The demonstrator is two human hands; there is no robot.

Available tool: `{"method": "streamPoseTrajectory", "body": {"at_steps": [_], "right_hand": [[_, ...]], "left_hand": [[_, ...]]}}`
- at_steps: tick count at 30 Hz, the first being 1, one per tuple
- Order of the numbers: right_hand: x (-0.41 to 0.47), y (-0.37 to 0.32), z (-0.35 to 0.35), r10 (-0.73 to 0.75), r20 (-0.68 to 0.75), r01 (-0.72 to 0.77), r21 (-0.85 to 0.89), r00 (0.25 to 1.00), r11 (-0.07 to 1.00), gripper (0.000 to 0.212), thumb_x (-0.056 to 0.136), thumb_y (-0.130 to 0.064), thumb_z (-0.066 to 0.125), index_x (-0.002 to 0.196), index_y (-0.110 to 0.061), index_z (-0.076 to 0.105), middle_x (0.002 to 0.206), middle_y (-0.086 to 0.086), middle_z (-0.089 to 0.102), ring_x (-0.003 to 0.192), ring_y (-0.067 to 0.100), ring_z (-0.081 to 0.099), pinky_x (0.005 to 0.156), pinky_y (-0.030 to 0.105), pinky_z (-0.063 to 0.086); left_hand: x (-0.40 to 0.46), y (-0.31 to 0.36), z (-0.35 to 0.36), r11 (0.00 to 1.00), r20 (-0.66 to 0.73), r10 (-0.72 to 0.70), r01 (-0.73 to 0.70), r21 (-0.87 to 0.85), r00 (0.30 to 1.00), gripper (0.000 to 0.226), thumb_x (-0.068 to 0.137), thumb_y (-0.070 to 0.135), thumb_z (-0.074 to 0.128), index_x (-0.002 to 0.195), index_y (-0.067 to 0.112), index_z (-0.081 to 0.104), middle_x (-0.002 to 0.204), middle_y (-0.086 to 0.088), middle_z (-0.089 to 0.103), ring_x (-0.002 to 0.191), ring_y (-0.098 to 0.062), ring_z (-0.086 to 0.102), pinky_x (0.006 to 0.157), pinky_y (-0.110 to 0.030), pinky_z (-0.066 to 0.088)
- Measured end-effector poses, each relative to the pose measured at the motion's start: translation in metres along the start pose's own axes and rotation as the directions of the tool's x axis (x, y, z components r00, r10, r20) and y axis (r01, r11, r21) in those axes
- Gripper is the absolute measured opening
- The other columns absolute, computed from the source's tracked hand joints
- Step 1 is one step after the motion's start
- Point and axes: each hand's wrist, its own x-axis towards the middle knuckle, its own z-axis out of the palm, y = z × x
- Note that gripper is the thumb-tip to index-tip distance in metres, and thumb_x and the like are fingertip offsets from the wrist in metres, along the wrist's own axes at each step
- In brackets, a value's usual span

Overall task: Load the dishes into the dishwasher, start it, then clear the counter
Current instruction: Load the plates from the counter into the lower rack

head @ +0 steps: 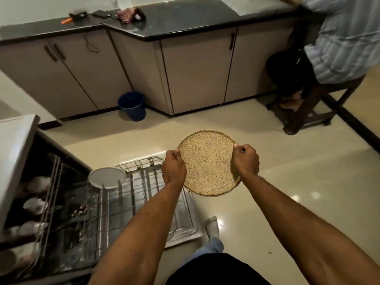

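- My left hand [173,168] and right hand [245,160] each close on opposite edges of a round, speckled tan plate [208,163], which I hold level above the floor.
- The plate hangs just right of the pulled-out lower wire rack [131,182] of the open dishwasher [18,153].
- A round white plate [107,177] stands in that rack, to the left.
- A blue plastic bucket [132,105] sits far off by the beige cabinets.
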Motion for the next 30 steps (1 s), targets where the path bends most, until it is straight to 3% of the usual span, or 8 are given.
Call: {"method": "streamPoseTrajectory", "body": {"at_steps": [4,14,30], "right_hand": [[0.052,-0.008,0.0,0.055,-0.025,-0.056,-0.056,0.998,0.997,0.032,0.099,-0.041,0.047,0.087,-0.014,0.059,0.083,0.004,0.061,0.078,0.029,0.054,0.067,0.031,0.037],[0.177,-0.048,0.01,0.045,-0.016,-0.046,-0.08,0.999,0.996,0.03,0.099,-0.04,0.047,0.087,-0.015,0.057,0.084,0.004,0.059,0.078,0.028,0.053,0.068,0.031,0.037],[0.381,-0.139,0.082,-0.089,0.221,0.113,-0.102,0.971,0.988,0.031,0.098,-0.039,0.048,0.09,-0.012,0.06,0.087,0.006,0.062,0.079,0.028,0.055,0.068,0.031,0.039]], "left_hand": [[0.035,0.026,0.04,0.999,0.03,-0.029,0.028,0.041,0.999,0.039,0.104,0.041,0.031,0.094,0.011,0.053,0.075,-0.002,0.055,0.068,-0.019,0.049,0.052,-0.027,0.026],[0.126,0.091,0.108,0.997,0.051,-0.038,0.035,0.071,0.998,0.04,0.104,0.04,0.031,0.103,0.009,0.055,0.092,-0.011,0.064,0.082,-0.028,0.057,0.067,-0.033,0.041],[0.27,0.175,0.181,0.971,-0.172,-0.204,0.221,0.088,0.964,0.039,0.104,0.041,0.031,0.105,0.011,0.056,0.094,-0.01,0.065,0.082,-0.025,0.057,0.067,-0.03,0.041]]}}
